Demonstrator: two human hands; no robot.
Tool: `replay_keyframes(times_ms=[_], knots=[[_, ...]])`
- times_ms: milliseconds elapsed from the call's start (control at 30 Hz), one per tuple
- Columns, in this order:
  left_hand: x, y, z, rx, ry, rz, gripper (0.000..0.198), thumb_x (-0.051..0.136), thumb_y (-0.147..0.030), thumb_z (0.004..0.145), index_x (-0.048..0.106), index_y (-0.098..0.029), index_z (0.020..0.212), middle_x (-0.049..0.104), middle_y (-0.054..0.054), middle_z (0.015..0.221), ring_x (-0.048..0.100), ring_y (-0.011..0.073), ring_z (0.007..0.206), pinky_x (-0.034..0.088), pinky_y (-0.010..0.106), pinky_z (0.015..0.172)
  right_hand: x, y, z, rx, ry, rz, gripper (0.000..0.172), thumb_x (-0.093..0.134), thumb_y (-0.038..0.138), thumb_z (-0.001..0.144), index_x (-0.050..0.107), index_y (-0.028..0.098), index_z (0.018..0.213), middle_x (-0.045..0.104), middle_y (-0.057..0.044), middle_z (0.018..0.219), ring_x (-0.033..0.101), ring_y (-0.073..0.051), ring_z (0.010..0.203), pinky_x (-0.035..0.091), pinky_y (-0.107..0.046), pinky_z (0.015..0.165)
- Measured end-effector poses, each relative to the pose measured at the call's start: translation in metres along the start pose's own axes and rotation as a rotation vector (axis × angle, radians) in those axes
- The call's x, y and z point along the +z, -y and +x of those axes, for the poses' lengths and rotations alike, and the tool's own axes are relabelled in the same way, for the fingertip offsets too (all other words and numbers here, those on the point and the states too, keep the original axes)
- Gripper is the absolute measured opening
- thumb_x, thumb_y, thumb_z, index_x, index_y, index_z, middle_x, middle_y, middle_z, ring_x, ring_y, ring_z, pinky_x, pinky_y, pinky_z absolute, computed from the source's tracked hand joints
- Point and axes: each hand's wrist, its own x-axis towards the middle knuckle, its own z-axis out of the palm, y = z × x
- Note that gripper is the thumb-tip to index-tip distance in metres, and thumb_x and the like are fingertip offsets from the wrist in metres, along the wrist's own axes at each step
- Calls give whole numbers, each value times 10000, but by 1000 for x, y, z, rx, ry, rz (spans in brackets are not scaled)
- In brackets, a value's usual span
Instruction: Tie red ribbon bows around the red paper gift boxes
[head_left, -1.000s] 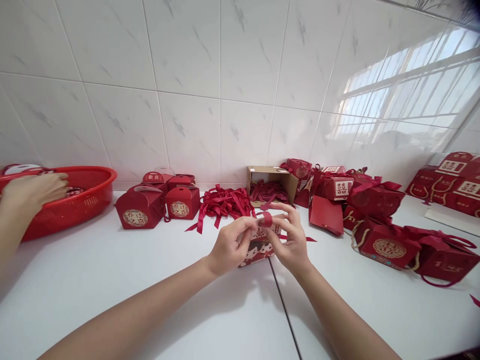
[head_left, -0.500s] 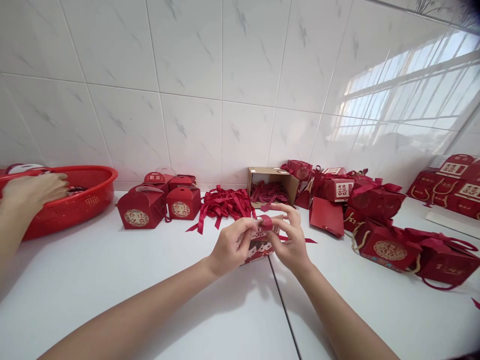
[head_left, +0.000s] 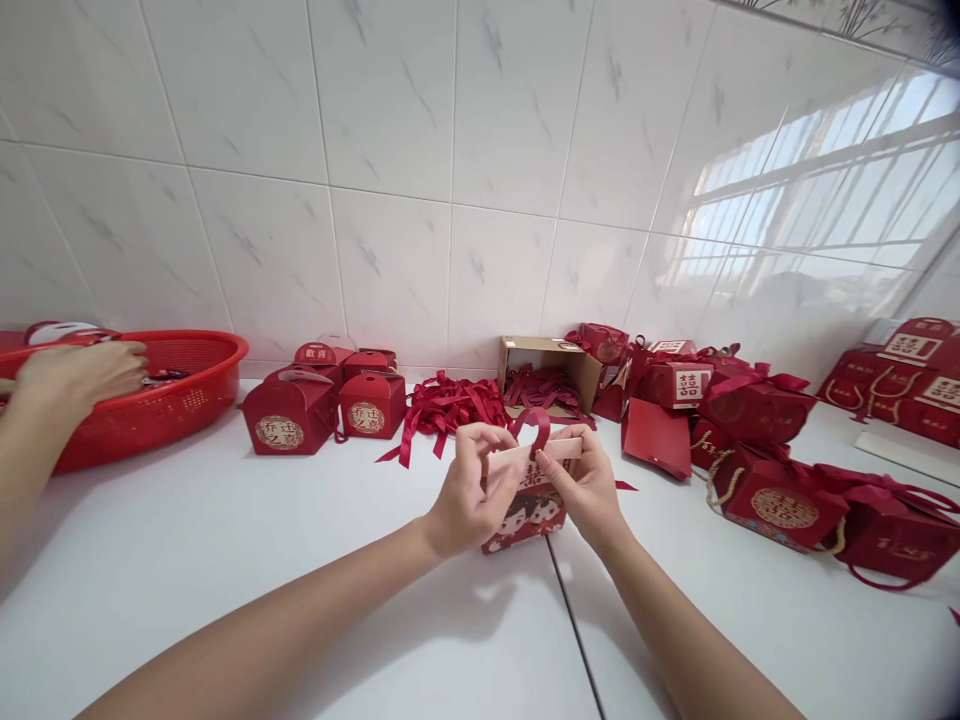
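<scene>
A red gift box (head_left: 525, 515) with cartoon figures and a gold double-happiness mark stands on the white tabletop between my hands. A loop of dark red ribbon (head_left: 541, 425) rises from its pale top edge. From the left, my left hand (head_left: 472, 492) grips the box's top, fingers behind and thumb in front. My right hand (head_left: 589, 490) is closed at the upper right, its thumb pinching the ribbon against the edge. Some fingertips are hidden behind the box top.
Behind lie a heap of red ribbons (head_left: 454, 405) and an open cardboard box (head_left: 551, 350) of ribbons. Small red boxes (head_left: 289, 415) stand left; several ribboned boxes (head_left: 784, 500) crowd the right. Another person's hand (head_left: 79, 375) reaches over a red plastic basket (head_left: 169, 425).
My hands have come down onto the box's top edge, and the right fingers have closed in. The ribbon now stands up as a loop, and more of the box front shows.
</scene>
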Motion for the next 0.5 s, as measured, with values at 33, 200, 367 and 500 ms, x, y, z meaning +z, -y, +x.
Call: replay_keyframes(times_ms=[33, 200, 367, 500], knots=[[0, -4, 2, -64, -50, -59, 216, 504, -177, 860, 361, -233, 1011, 515, 19, 936, 550, 134, 849, 463, 273, 760, 0, 0, 0, 0, -10, 13, 246, 674, 332, 792, 456, 228, 838, 509, 43, 709, 461, -99, 589, 378, -217, 532], [-7, -24, 20, -464, -12, -292, 158, 500, -179, 798, 547, -191, 949, 559, 33, 948, 529, 162, 922, 426, 288, 816, -4, 3, -1, -43, -11, 11, 231, 668, 308, 800, 458, 229, 858, 506, 26, 776, 469, -103, 640, 388, -222, 568], [-16, -38, 33, -622, 162, -377, 181, 601, -176, 729, 658, -172, 900, 645, 37, 931, 565, 179, 939, 421, 291, 851, -3, 6, -2, -222, 17, -98, 180, 637, 241, 813, 459, 229, 841, 510, 3, 802, 512, -138, 711, 421, -257, 607], [-13, -43, 34, -687, 122, -316, 167, 674, -284, 746, 705, -157, 849, 682, 44, 832, 610, 173, 786, 468, 297, 743, -3, 8, -3, -421, 21, -266, 184, 619, 149, 799, 466, 229, 863, 525, -11, 812, 534, -152, 720, 435, -283, 623]])
